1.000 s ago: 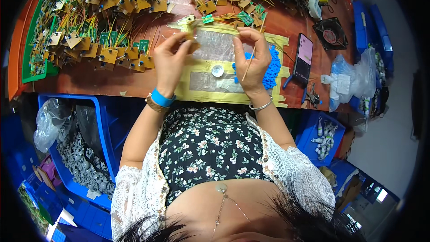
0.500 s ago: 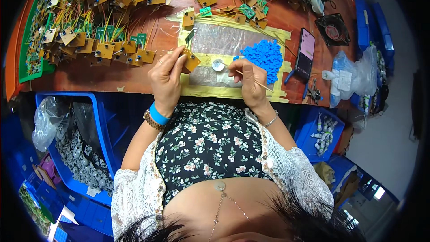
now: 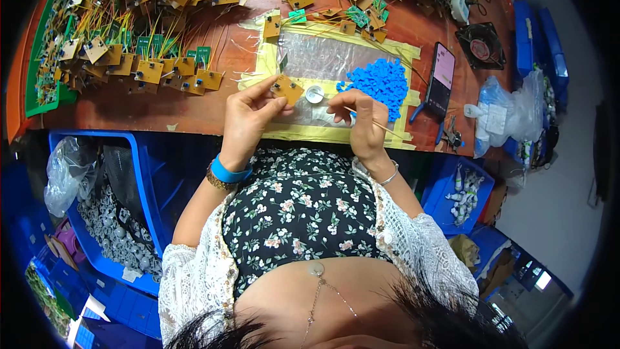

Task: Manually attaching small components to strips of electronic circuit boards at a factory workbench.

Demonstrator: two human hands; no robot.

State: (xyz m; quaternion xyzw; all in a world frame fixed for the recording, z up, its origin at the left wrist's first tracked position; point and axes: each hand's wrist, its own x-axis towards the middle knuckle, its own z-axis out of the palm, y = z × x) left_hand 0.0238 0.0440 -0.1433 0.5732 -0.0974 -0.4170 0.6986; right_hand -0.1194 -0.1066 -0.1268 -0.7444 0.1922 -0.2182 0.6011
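Between its thumb and fingers, my left hand (image 3: pixel 250 116) pinches a square tan circuit board (image 3: pixel 288 90) by its left edge. Small dark parts stand on the face of that board. My right hand (image 3: pixel 363 119) is closed round a thin wooden stick (image 3: pixel 386 129), which slants down to the right. The stick's other tip is hard to make out near the fingers. A small round white cup (image 3: pixel 314 94) sits on the taped mat (image 3: pixel 310 55) between my hands. Just beyond my right hand lies a pile of small blue pieces (image 3: pixel 381 84).
Wired circuit boards (image 3: pixel 148 71) crowd the far left, with more at the back. On the right are a phone (image 3: pixel 440 77), a black fan (image 3: pixel 480 45), pliers (image 3: pixel 450 134) and plastic bags (image 3: pixel 510 113). Blue bins (image 3: pixel 137 174) stand below the table's front edge.
My left hand has shifted slightly right and nearer, turning the circuit board so its face shows more. My right hand, still holding the stick, has moved only a little.
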